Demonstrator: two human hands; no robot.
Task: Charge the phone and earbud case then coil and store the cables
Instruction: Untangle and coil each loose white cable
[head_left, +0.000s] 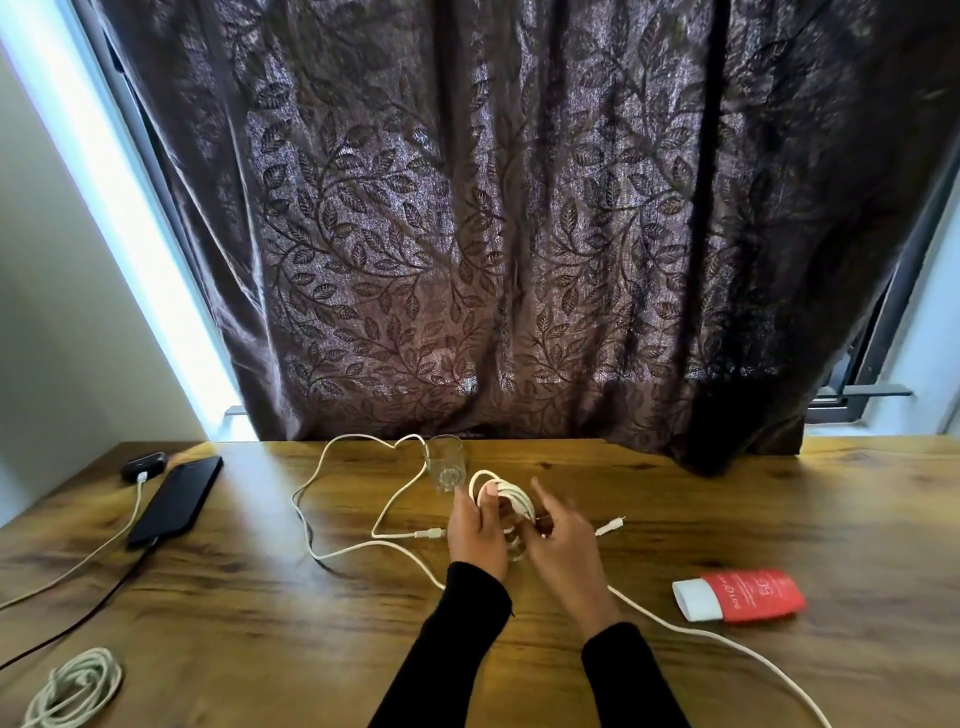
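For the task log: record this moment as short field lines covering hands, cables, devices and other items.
left hand: left hand holds the half-wound white cable coil
right hand: right hand beside the coil, fingers loose, grip unclear
loose cable: white, trailing across the wooden table
finished coil: pale coiled cable, near left corner
devices: black phone and dark earbud case, both plugged in
other: clear drinking glass; red tube with white cap

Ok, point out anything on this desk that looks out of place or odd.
Only the red tube stands out: it lies on its side near the right edge of the desk, unrelated to charging. The loose white cable sprawls untidily behind the glass, not yet coiled.
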